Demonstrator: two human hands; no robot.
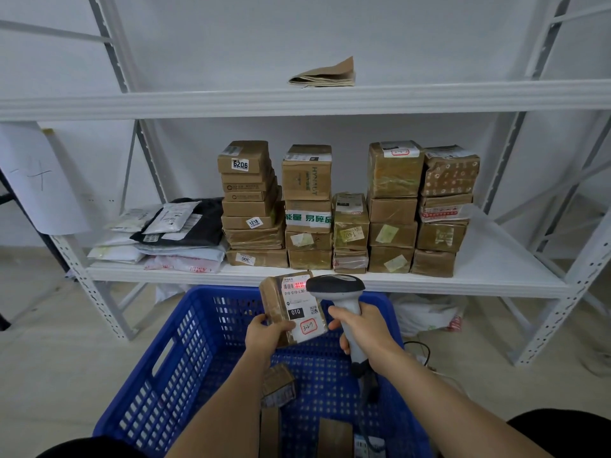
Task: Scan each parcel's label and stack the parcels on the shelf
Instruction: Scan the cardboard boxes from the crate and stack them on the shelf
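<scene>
Above the blue plastic crate (185,352), the left hand (267,335) grasps a small cardboard parcel (292,309) by its lower left corner, fingers curled around the edge, with the white label (302,307) facing up. The right hand (363,328) is clenched around the handle of a barcode scanner (337,287), and its red light falls on the barcode at the top of the label. The parcel looks light and stiff, since one hand carries it easily; its tape wrapping may be a little slippery, so holding it at the edges, away from the label, seems best. Inside the crate a few more small parcels (279,386) lie on the bottom. On the shelf (496,279) behind, brown boxes (391,206) stand in several stacks, with soft mailer bags (172,233) beside them.
</scene>
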